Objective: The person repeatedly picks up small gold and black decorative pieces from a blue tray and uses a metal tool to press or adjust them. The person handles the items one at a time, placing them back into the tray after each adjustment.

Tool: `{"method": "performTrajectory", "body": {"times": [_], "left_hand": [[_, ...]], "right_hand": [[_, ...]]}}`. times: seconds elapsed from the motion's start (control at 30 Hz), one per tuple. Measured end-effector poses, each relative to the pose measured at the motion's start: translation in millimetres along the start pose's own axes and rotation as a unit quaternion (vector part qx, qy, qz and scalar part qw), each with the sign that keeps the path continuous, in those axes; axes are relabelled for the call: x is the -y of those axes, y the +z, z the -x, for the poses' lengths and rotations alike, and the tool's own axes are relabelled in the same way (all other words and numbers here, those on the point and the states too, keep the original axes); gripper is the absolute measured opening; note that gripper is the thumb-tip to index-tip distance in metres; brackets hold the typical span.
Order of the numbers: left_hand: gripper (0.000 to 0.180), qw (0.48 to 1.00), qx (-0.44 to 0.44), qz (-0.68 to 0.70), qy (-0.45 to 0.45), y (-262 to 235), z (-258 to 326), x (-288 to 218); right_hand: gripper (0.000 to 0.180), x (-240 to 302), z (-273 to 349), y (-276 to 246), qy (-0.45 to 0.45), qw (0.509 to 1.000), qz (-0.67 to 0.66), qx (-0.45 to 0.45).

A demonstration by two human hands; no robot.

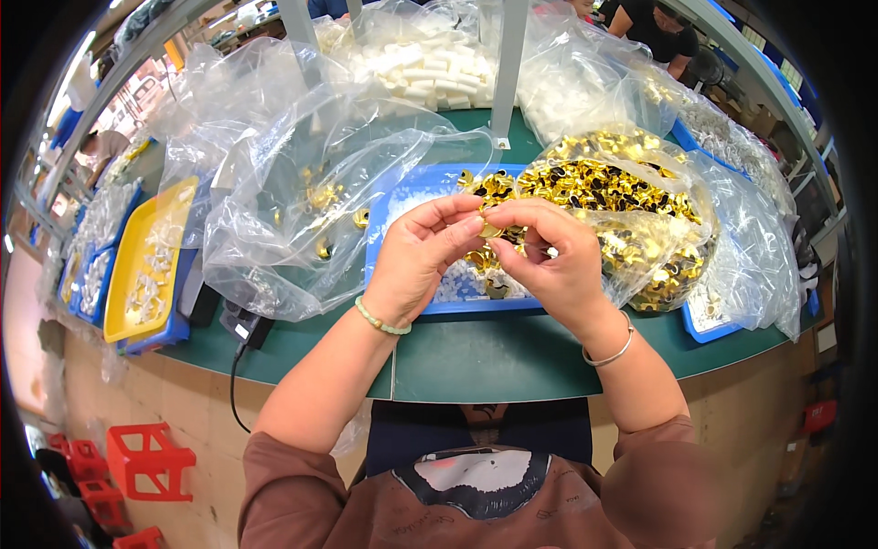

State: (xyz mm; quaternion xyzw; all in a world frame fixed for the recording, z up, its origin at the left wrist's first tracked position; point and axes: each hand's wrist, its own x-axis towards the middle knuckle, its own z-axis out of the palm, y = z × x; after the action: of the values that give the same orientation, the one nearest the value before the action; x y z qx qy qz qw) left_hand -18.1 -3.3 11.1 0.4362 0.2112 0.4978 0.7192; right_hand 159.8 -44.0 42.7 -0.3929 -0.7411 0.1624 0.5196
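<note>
Over the blue tray (373, 240), my left hand (422, 254) and my right hand (560, 265) meet fingertip to fingertip. Thumbs and forefingers of both are pinched around a small shiny gold-coloured piece (491, 231), partly hidden by the fingers. Beneath them the tray holds loose gold-coloured pieces (489, 186) and small translucent white parts (450, 285). A clear plastic bag full of similar gold pieces (631, 188) lies against the tray's right side, close to my right hand.
Left of the tray spreads a large clear bag (274, 220) with a few gold pieces. Further left stands a yellow tray (123, 302) of small white parts. White cylinders (430, 73) are heaped at the back, behind a grey metal post (508, 78). Red stools (151, 462) stand on the floor.
</note>
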Motion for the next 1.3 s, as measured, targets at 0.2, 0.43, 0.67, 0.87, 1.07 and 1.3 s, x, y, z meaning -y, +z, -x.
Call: {"method": "performTrajectory", "body": {"times": [0.2,0.43,0.67,0.87,1.07,1.3], "left_hand": [[0.03,0.999,0.006,0.029,-0.022,-1.4,-1.8,-2.1],[0.031,0.997,0.023,0.066,-0.041,-1.3,-3.2,-0.6],[0.031,0.998,0.027,0.052,-0.027,1.0,-2.5,1.7],[0.03,0.999,0.036,0.023,-0.023,0.0,-1.4,-0.4],[0.03,0.999,0.034,0.024,-0.014,1.8,0.2,-2.1],[0.028,0.995,0.017,0.098,-0.031,3.7,-1.5,0.2]], "right_hand": [[0.025,-6.4,-0.2,6.2,-0.044,0.999,-0.006,-0.015],[0.034,-10.2,-1.6,-1.4,-0.007,0.999,0.02,0.026],[0.036,-11.5,-2.2,2.1,-0.05,0.998,0.023,0.015],[0.031,-8.7,-2.6,-0.6,-0.135,0.985,0.106,0.004],[0.03,-4.8,-1.1,1.6,-0.139,0.983,0.119,-0.001],[0.052,-10.9,-0.8,4.5,-0.038,0.999,0.026,-0.012]]}}
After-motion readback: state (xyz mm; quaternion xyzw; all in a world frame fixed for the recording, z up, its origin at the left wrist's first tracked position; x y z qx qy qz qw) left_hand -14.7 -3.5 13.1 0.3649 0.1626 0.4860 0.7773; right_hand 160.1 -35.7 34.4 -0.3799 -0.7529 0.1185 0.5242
